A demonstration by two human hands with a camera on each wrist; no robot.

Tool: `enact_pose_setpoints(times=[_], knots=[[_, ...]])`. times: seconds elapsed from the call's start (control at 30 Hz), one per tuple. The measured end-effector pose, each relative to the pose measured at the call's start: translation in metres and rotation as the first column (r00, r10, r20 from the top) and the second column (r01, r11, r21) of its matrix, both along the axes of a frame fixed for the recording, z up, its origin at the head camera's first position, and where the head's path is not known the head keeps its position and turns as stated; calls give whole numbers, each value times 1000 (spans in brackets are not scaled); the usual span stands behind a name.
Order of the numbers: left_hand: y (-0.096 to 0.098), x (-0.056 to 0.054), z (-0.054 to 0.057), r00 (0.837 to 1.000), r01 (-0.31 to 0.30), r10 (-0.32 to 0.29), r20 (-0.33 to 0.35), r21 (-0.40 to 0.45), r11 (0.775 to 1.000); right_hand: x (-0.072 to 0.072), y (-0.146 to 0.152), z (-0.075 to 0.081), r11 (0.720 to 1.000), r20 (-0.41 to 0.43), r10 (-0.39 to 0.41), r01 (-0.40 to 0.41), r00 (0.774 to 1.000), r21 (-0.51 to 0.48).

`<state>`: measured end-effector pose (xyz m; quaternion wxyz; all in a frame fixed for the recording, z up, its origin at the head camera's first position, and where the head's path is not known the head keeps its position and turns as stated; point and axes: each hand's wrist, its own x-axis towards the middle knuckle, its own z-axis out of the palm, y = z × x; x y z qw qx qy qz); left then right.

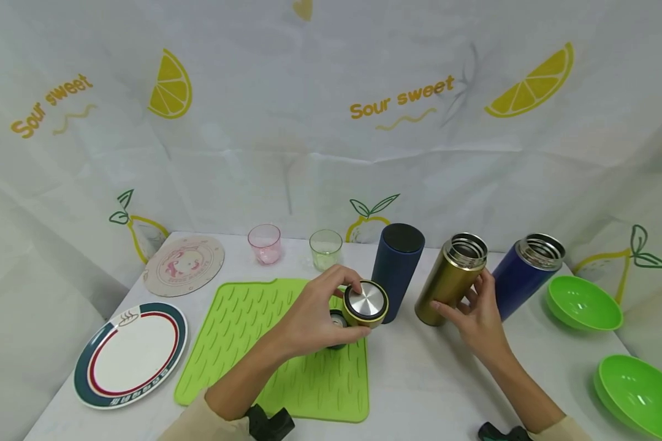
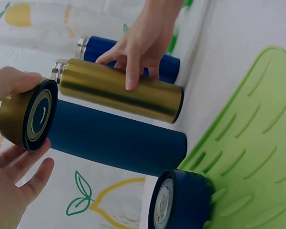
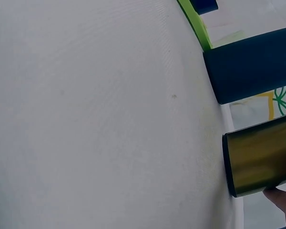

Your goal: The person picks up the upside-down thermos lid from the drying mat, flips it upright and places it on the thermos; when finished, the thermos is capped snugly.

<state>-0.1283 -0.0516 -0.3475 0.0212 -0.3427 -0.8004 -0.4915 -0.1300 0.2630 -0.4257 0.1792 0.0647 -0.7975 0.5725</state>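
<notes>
My left hand [image 1: 314, 312] pinches a gold bottle cap [image 1: 366, 304] with a brushed silver top, held over the right part of the green mat. In the left wrist view the cap's black-rimmed underside shows. The uncapped gold thermos bottle [image 1: 447, 282] stands upright on the table, its steel mouth bare. My right hand [image 1: 480, 315] grips it from the right, with the thumb along the near side. Just right of that hand is an uncapped blue thermos bottle [image 1: 524, 275]. A blue cap [image 2: 186, 200] lies on the mat, mostly hidden behind the left hand in the head view.
A dark blue capped bottle [image 1: 398, 269] stands between the hands. Beneath my left arm lies a green drying mat [image 1: 243, 331]. Pink [image 1: 265, 244] and green glasses [image 1: 325, 250] stand behind; a plate [image 1: 135, 352] and round coaster [image 1: 184, 266] are left, green bowls [image 1: 582, 303] right.
</notes>
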Motion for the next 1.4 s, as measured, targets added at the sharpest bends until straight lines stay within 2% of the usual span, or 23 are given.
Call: enact_pose_setpoints(times=[0.17,0.33,0.67,1.0,1.4], knots=[[2,-2,3,1000,5,-6,-19,-18,1000,7,7,3,994,14,0,-1,1000,108],[6,-5,9,996,23,-26,-80,-42,999,19,14,10,972,55,17,-29,998,233],[19,-7,23,985,68,-70,-159,-16,998,36,31,31,913,-16,149,-131,989,386],[33,-12,27,966,101,-104,-237,-25,995,42,43,43,848,158,202,-254,966,466],[47,-8,30,969,148,-148,-199,-12,989,45,39,45,799,166,306,-347,938,491]])
